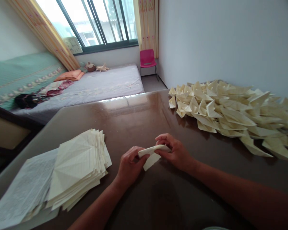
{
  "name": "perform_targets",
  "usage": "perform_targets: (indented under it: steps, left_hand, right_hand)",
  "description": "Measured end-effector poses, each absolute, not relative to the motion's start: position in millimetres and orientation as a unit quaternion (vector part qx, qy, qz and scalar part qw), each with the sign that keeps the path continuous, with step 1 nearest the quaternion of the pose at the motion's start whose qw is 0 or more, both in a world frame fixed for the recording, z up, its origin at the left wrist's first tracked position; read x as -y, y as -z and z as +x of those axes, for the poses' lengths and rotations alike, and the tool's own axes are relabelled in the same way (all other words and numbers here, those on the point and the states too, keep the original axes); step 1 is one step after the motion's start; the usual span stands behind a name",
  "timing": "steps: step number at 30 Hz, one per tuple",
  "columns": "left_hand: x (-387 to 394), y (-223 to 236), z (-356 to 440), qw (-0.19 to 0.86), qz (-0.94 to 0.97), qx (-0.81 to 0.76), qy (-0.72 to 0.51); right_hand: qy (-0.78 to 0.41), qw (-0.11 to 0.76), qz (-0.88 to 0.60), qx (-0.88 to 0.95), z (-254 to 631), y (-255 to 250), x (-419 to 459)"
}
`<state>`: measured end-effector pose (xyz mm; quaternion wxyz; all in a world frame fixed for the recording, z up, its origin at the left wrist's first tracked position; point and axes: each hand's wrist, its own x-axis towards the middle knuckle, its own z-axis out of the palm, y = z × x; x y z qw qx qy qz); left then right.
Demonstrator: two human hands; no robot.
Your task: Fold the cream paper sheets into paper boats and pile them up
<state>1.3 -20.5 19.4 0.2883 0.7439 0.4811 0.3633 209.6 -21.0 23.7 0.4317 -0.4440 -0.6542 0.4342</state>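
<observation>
Reaching in from the lower edge, forearms converging. Left hand (128,166) curling, thumb and fingers pinching just left of the shared grip. Right hand (175,153) arching over, fingertips (159,140) pressing down just right of it.

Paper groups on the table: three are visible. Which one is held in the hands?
The folded paper piece, pinched between the left hand and right hand; the flat stack and the folded heap lie untouched.
</observation>
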Motion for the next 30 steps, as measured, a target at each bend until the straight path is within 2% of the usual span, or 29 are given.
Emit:
perform_targets:
  steps: [4,7,9,11,14,18,23,30]
  left_hand:
    - [23,-16,6,0.410,0.641,-0.511,-0.401]
    - [23,-10,8,0.462,0.622,-0.481,-0.411]
    - [21,-8,6,0.415,0.650,-0.477,-0.422]
    - [18,-9,2,0.297,0.700,-0.481,-0.436]
    - [14,-16,-7,0.113,0.795,-0.432,-0.409]
    - [11,-20,-14,0.001,0.884,-0.343,-0.318]
    - [9,-18,-14,-0.007,0.917,-0.349,-0.192]
    - [6,-23,-22,0.058,0.921,-0.357,-0.144]
  right_hand:
    - [-0.522,0.378,-0.421,0.638,204,-15,22]
    - [-0.486,0.364,-0.424,0.672,204,-15,23]
    - [-0.391,0.371,-0.446,0.715,207,-18,23]
    - [-0.251,0.358,-0.456,0.775,213,-21,22]
    - [-0.068,0.292,-0.438,0.848,222,-23,19]
    - [0.008,0.216,-0.410,0.886,227,-22,13]
    - [0.002,0.102,-0.373,0.922,229,-22,9]
    - [-0.026,0.099,-0.397,0.912,231,-27,15]
